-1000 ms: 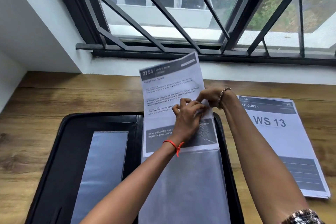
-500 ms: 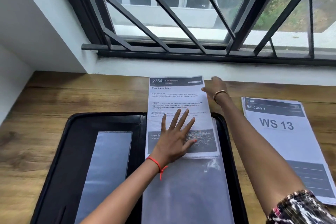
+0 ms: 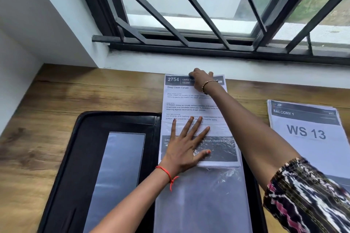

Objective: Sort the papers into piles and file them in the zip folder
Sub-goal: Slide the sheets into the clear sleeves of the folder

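Sheet (image 3: 177, 101) under flat, splayed left hand (image 3: 186, 149); right hand (image 3: 201, 79) at top edge, grip unclear.

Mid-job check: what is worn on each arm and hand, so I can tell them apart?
Left hand: a red thread tied round the wrist, knot ends loose; orange-red painted thumbnail. Right hand: a gold-toned beaded bracelet at the wrist, and a sleeve patterned in black, white and pink on the upper arm.

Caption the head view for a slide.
Left hand flat on the 2754 carpet sheet over the open zip folder, right hand at its top edge; WS 13 pile beside.
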Available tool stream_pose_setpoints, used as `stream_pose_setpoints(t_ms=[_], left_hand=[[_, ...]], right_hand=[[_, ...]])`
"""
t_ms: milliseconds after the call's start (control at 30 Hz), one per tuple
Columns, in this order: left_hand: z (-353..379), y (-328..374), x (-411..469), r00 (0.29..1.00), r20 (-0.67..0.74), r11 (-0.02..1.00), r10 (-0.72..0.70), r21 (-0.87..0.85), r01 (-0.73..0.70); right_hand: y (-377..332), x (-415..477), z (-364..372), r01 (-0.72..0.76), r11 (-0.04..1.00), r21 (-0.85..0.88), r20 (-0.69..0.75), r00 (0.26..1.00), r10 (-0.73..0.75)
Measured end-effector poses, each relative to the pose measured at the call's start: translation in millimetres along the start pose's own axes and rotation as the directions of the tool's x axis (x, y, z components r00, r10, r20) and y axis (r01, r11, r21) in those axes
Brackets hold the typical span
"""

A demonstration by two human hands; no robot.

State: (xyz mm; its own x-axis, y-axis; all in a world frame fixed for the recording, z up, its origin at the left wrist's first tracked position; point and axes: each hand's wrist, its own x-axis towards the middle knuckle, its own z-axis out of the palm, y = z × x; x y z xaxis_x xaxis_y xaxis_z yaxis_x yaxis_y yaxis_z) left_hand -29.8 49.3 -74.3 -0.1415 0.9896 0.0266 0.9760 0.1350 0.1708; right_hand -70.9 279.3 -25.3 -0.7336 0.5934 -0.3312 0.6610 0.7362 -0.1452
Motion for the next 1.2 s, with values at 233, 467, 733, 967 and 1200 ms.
stream_pose_setpoints(t_ms=[233,467,733,967,1200], left_hand=[[3,2,1,1.000,-0.018,1.000,-0.008,0.000,0.008],[6,2,1,1.000,-0.017,1.000,0.001,0.005,-0.001],[3,4,-2,0.998,-0.034,0.998,-0.052,0.021,0.053],[-18,30,-56,0.998,-0.052,1.000,-0.027,0.010,0.028],[-11,65,-188,0.954,0.077,0.957,0.288,0.008,-0.290]], right_hand=[[-2,-16,4,0.015,0.998,0.058,-0.054,0.998,-0.012],[-6,-45,7,0.021,0.998,-0.065,-0.065,0.998,-0.026],[-16,-86,14,0.040,0.997,-0.066,-0.027,0.999,-0.042],[-26,-116,15,0.028,0.997,-0.066,-0.040,0.999,-0.031],[-34,-128,27,0.011,1.000,-0.029,-0.090,0.996,-0.013]])
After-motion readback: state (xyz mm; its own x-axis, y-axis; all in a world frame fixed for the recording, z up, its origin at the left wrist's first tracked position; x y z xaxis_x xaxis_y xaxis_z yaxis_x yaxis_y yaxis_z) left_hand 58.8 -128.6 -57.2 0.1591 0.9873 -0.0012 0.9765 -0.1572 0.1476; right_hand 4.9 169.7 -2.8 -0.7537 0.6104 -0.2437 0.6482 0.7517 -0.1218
